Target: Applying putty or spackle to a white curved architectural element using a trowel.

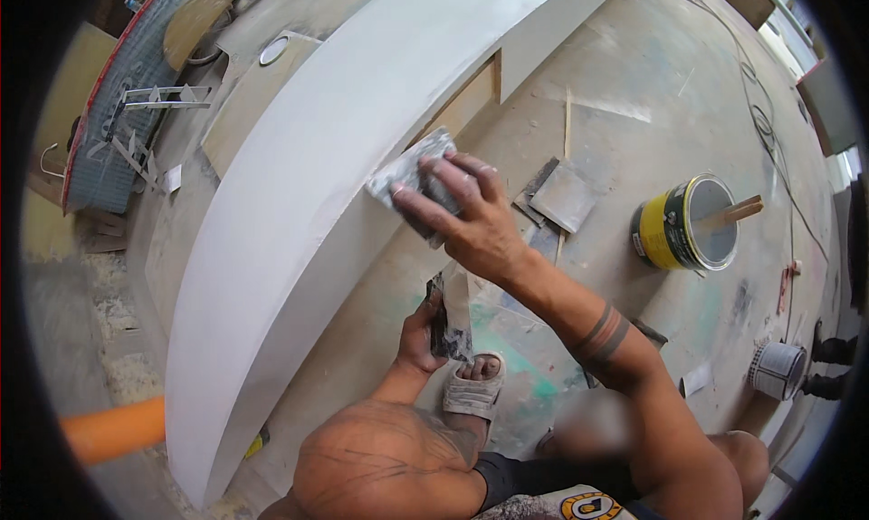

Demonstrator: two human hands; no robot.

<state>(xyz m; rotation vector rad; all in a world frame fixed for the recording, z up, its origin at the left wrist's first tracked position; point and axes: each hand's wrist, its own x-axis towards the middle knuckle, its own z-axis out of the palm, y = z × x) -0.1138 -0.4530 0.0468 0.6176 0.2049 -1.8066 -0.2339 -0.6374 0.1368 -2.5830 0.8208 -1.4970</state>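
A long white curved panel [272,194] runs from the lower left to the top. My right hand [475,208] is closed around a flat grey block [418,158] smeared with white. Its face lies against the panel's right edge, fingers spread over its back. Lower down, my left hand [421,334] grips a putty knife [457,307] with a pale flat blade and a dark, smeared part. It is held beside the panel's lower side, above my sandalled foot [475,384].
On the floor to the right stands a yellow and black paint can [683,221] with a wooden stick [729,214] in it. Flat grey plates [566,196] lie nearer the panel. Farther right are a white bucket [777,371] and cables [760,113]. A stepladder [163,99] is at far left.
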